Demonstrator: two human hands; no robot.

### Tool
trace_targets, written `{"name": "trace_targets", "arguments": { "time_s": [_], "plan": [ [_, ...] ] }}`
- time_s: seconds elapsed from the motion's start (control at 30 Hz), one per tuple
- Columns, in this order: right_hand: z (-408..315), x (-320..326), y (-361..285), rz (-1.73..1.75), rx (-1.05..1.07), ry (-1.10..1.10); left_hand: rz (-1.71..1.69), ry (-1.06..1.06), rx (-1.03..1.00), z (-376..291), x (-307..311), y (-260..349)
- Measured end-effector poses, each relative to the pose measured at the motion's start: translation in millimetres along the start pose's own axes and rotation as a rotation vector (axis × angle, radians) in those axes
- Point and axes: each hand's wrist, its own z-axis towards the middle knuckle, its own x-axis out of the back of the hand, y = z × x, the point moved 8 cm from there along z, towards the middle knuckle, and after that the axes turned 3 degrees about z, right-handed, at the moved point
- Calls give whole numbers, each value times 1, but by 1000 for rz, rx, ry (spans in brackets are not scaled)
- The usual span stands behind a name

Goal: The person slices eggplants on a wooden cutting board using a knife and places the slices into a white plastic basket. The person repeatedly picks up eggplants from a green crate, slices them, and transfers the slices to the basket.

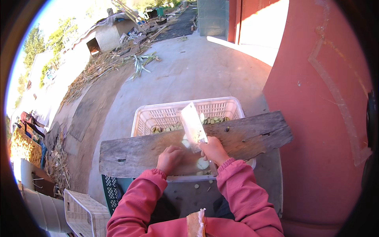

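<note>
A weathered wooden plank (127,151) lies across a white plastic crate (165,108). My right hand (214,150) grips a cleaver (192,123) by its handle, its broad blade over the plank and pointing away from me. On the plank's left part rests my left hand (170,159), its fingers curled; whether something is under them is hidden. Pale round vegetable slices (202,163) lie near the right hand, and one slice (185,143) sits beside the blade. More green-edged slices (214,120) are in the crate beyond the plank.
A red wall (314,133) stands close on the right. Another white crate (86,213) is at the lower left, near a green plastic crate (111,192). Small slices (196,186) lie on the ground near me. Dry corn stalks (88,71) and a small shed (109,38) are farther off.
</note>
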Motion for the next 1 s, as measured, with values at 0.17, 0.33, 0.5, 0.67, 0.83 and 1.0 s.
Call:
{"name": "trace_targets", "arguments": {
  "time_s": [0.17,0.33,0.5,0.67,0.83,1.0],
  "plan": [
    [-28,19,-1,860,-186,18,5,-25,-128,4,2,32],
    [-37,30,22,1201,-233,-61,30,-247,-471,0,-29,104],
    [-30,33,28,1346,-260,-97,150,-431,-548,22,-61,108],
    [-22,34,20,1401,-257,-126,319,-329,-406,71,-72,31],
    [-15,27,12,1385,-274,-127,626,-198,-110,108,-49,-79],
    [4,15,22,1401,-350,-111,554,-67,-2,118,0,-80]
  ]
}}
